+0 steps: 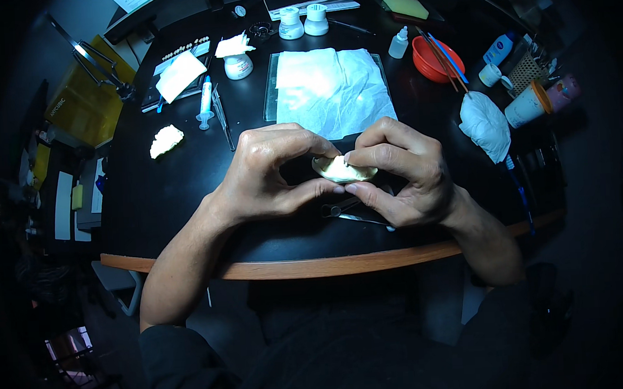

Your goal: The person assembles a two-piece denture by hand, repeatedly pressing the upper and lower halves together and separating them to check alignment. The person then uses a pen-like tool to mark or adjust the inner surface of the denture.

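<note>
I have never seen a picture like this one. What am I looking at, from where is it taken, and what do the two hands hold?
There is no machine here, only a person at work. The single picture comes from a wide camera worn on the head, looking down, so straight edges bend. The left hand and right hand together pinch a small pale curved piece between fingertips, above a black table. On the table lie a white cloth, a syringe, two white jars, a red bowl with sticks, a crumpled white wipe, and a metal tool under the hands.

2 white jars [303, 21] top centre | blue-white bottle [498, 48] right | yellow box [78, 100] left
</note>
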Demonstrator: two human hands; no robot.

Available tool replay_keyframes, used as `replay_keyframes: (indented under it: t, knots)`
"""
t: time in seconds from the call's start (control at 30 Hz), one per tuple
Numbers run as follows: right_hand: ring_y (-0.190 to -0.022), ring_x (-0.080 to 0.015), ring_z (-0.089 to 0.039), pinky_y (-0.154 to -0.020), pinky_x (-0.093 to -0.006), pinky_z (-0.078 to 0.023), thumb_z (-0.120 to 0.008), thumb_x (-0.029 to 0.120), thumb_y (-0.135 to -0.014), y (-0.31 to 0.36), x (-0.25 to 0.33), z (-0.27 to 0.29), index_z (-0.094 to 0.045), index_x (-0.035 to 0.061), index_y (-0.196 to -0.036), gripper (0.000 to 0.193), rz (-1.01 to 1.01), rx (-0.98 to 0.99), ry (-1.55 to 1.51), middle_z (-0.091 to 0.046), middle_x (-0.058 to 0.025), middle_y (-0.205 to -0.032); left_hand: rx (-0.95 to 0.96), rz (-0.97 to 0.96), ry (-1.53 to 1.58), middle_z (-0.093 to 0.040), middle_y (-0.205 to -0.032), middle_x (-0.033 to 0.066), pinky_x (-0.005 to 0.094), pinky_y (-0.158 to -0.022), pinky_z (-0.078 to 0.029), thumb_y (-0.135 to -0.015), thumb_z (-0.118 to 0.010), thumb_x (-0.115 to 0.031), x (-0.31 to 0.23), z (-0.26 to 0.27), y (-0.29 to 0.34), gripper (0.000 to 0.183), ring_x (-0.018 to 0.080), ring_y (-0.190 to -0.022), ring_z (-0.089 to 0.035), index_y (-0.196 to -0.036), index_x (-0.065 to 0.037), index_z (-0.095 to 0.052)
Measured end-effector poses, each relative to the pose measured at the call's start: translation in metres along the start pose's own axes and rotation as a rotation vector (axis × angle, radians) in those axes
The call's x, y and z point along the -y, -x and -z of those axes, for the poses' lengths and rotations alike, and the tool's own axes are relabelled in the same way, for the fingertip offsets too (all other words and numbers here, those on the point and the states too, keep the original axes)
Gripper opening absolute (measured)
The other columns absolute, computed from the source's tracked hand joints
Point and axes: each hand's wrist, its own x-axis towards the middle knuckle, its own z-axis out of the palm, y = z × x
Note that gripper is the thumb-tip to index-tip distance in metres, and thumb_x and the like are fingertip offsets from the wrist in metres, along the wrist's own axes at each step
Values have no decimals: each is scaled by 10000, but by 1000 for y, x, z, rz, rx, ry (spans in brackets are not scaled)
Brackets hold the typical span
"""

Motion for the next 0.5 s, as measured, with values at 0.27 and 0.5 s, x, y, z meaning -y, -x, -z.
replay_keyframes:
  t: [0.27, 0.5]
  knots:
    - [-860, -221, -733, -726, -312, -590, -857, 7, -719, -2, -7, 1, -678, -14, -1139, 456, 46, -73, 21, -699, -133, -973, -88, -12, 77, -765, -923, 110, 339, -781, -609, -707, -940, -100, 7, -5, 2, 373, 206, -867, -753, -1001, 10, -738]
    - [-898, -229, -743, -765, -331, -605, -854, -16, -736, 1, -5, -3, -683, -5, -1167, 464, 50, -73, 1, -720, -132, -1009, 41, 28, 178, -726, -940, 122, 324, -794, -607, -718, -931, -69, 4, -3, 0, 422, 196, -864, -743, -1047, 40, -689]
